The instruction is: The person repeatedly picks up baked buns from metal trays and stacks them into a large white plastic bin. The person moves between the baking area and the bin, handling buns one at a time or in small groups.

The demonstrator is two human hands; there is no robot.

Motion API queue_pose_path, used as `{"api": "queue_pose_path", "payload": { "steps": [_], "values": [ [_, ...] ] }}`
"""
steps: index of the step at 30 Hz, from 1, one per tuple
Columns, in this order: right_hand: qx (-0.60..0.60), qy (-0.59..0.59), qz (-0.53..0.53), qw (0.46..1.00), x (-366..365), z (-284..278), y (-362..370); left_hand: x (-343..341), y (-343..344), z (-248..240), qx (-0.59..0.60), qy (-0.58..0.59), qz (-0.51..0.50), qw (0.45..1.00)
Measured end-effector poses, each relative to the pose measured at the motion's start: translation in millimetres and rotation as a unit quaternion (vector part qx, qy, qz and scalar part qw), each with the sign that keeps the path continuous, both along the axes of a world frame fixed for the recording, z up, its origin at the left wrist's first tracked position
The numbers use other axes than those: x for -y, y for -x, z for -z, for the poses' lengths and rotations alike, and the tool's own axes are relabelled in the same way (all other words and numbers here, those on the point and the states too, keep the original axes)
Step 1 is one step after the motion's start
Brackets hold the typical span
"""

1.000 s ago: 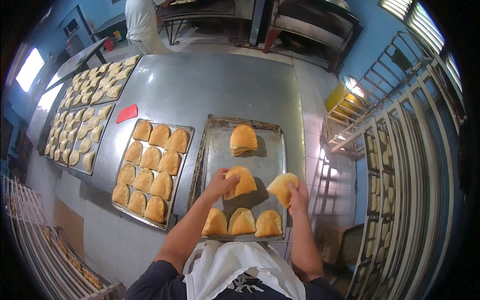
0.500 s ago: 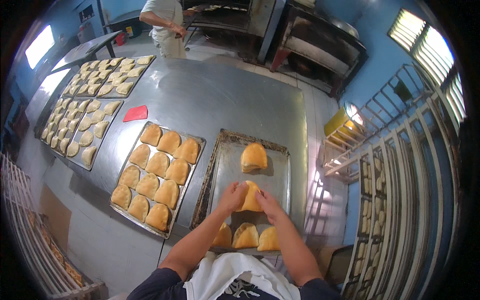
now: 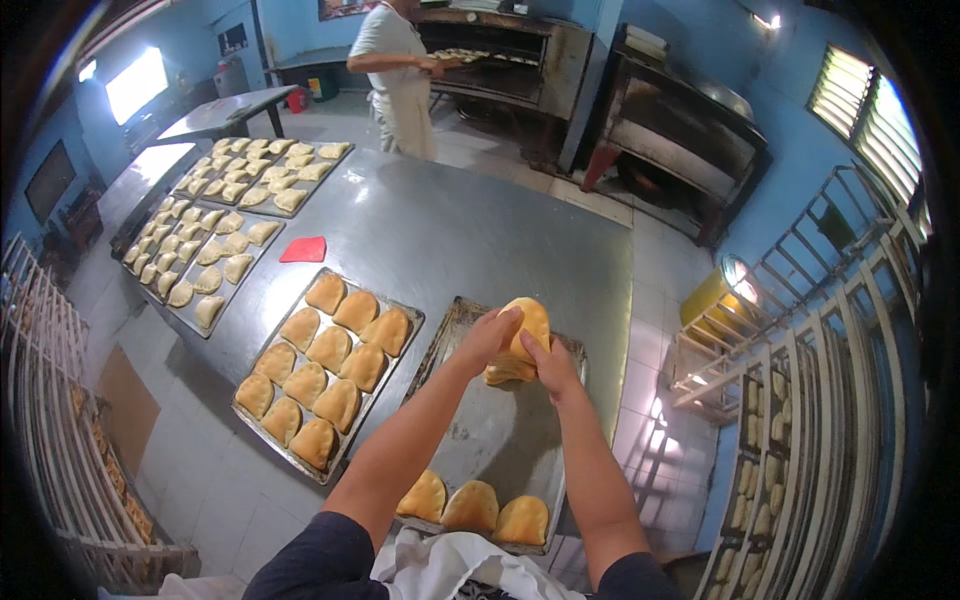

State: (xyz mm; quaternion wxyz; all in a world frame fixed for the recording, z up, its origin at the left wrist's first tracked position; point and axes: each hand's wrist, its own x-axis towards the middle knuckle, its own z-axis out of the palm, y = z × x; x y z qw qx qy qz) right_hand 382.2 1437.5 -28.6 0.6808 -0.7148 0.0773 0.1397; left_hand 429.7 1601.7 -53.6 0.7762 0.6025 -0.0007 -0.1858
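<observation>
A golden baked pastry [image 3: 530, 322] is held upright between my left hand [image 3: 485, 338] and my right hand [image 3: 553, 368], above the far end of a metal baking tray [image 3: 490, 440]. Just under it another baked pastry [image 3: 505, 372] lies on that tray. Three more baked pastries [image 3: 472, 506] sit in a row at the tray's near end. A second tray [image 3: 322, 375] to the left is packed with several baked pastries.
A long steel table [image 3: 470, 235] carries trays of pale unbaked pastries [image 3: 225, 235] at the far left and a red scraper [image 3: 303, 250]. A person in white [image 3: 400, 70] stands at an oven [image 3: 510, 60] at the back. Wire racks [image 3: 800, 400] line the right side.
My hands moved from the tray's middle to its far end. One second ago each hand held a pastry; now both close on one pastry. The view has tilted toward the oven.
</observation>
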Motion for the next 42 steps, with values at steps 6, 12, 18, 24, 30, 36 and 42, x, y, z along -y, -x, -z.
{"api": "queue_pose_path", "payload": {
  "steps": [6, 12, 18, 24, 30, 36, 42],
  "values": [
    [-0.134, 0.013, -0.028, 0.991, 20.1, 64.8, -21.4, 4.5, -7.3, 66.4, -0.1, 0.063, 0.04, 0.992],
    [-0.094, -0.253, -0.231, 0.935, 48.9, 90.4, 8.9, -2.7, 34.2, 95.3, -0.149, -0.19, -0.272, 0.931],
    [-0.032, -0.409, -0.393, 0.823, -12.5, 86.5, 98.9, -50.0, 181.9, 65.6, -0.166, 0.359, -0.168, 0.903],
    [-0.134, -0.405, -0.541, 0.724, -135.8, 82.0, 207.5, -162.3, 410.4, 21.8, -0.13, 0.325, -0.309, 0.885],
    [-0.201, -0.319, -0.683, 0.626, -297.8, 53.9, 371.9, -233.4, 659.9, 1.6, -0.102, 0.27, -0.502, 0.815],
    [0.141, -0.221, -0.711, 0.653, -418.1, 29.7, 527.1, -294.4, 828.4, -16.2, 0.039, 0.184, -0.726, 0.661],
    [0.198, -0.133, -0.72, 0.651, -516.7, -11.3, 617.5, -390.5, 918.2, -67.6, 0.138, -0.184, -0.701, 0.675]
  ]
}}
